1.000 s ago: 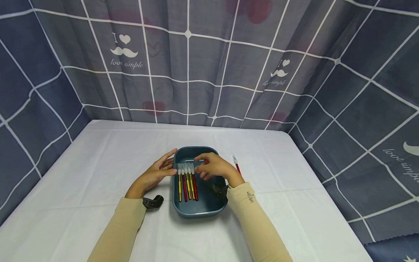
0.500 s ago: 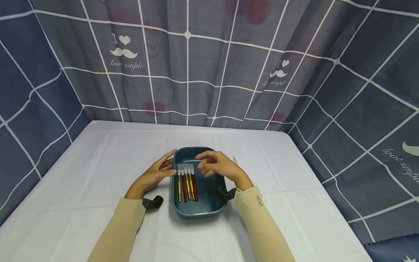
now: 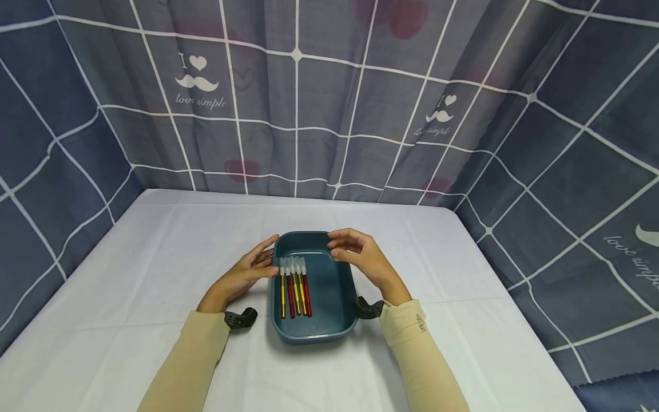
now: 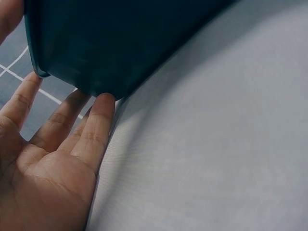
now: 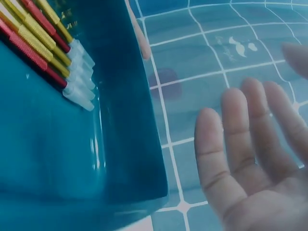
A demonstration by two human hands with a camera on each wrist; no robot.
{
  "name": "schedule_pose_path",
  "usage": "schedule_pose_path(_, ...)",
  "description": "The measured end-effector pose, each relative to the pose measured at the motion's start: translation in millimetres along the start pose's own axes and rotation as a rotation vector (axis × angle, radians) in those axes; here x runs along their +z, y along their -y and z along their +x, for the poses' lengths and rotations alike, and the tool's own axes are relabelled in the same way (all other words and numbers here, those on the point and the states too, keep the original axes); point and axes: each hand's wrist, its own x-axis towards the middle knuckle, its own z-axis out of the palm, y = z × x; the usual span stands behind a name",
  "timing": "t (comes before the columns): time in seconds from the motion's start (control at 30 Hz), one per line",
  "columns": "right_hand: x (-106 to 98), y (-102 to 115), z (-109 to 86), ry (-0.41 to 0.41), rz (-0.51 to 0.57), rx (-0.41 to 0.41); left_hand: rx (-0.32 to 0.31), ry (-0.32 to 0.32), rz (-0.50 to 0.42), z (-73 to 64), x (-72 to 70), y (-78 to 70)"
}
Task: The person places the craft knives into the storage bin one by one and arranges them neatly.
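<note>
Several slim red and gold craft knives point(image 3: 295, 293) with clear caps lie side by side in the left half of a dark teal tray point(image 3: 329, 326). My left hand point(image 3: 244, 273) rests at the tray's left side. Its thumb is at the rim and its fairly straight fingertips touch the outer wall in the left wrist view. My right hand point(image 3: 362, 254) hovers by the far right corner, holding nothing. In the right wrist view, its fingers point(image 5: 209, 132) are spread and apart from the tray.
A white cloth point(image 3: 226, 223) covers the table around the tray. Grey-blue checked curtains point(image 3: 329, 103) stand at the back and both sides. Each wrist carries a black camera mount point(image 3: 241, 318).
My right hand has moved from above the knives to the right and slightly away, now hiding the loose red knife seen earlier beyond the tray. The left hand and the tray stay put.
</note>
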Motion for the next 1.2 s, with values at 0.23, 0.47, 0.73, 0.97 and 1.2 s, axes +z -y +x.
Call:
schedule_pose_path(0.23,-12,-5,-5.5,-0.089,-0.021,-0.068,0.005,0.0,0.002,-1.2,-0.1,-0.7)
schedule_pose_path(0.47,-21,-9,-8.1,-0.156,-0.023,-0.078,0.004,-0.001,0.005,-0.9,-0.5,-1.2)
schedule_pose_path(0.73,-26,-19,-8.9,-0.205,-0.031,-0.05,0.006,0.003,-0.001,-1.4,0.6,-1.4)
schedule_pose_path(0.97,-32,-29,-7.3,-0.263,-0.01,-0.053,0.008,0.0,-0.002,-1.5,0.3,-0.9)
schedule_pose_path(1.2,-39,-42,-6.5,-0.309,0.06,-0.043,0.008,-0.002,-0.002,-1.9,0.8,-1.0)
